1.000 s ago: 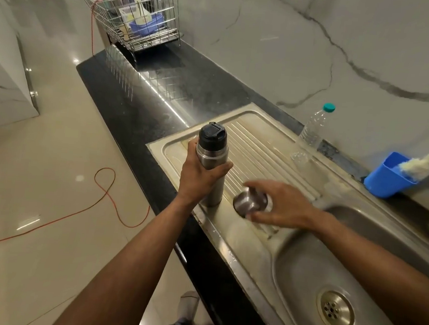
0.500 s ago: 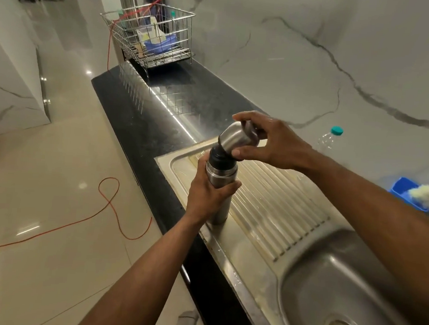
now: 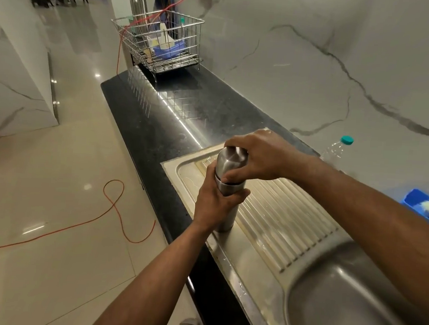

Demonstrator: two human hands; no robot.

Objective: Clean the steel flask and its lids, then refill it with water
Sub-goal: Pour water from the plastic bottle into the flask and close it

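Stainless steel sink drainboard (image 3: 281,219) on the black table carries the upright cylindrical steel flask (image 3: 227,201), apparently near the task's end. The left hand (image 3: 215,203) grasps its body; the right hand (image 3: 257,158) clasps the rounded steel cup lid (image 3: 230,161) seated on top, likely tightening.

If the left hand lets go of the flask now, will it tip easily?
Probably yes: the flask is tall and narrow, standing on the drainboard. The right hand grips the cap, which may steady it. Steel may be slippery if wet.
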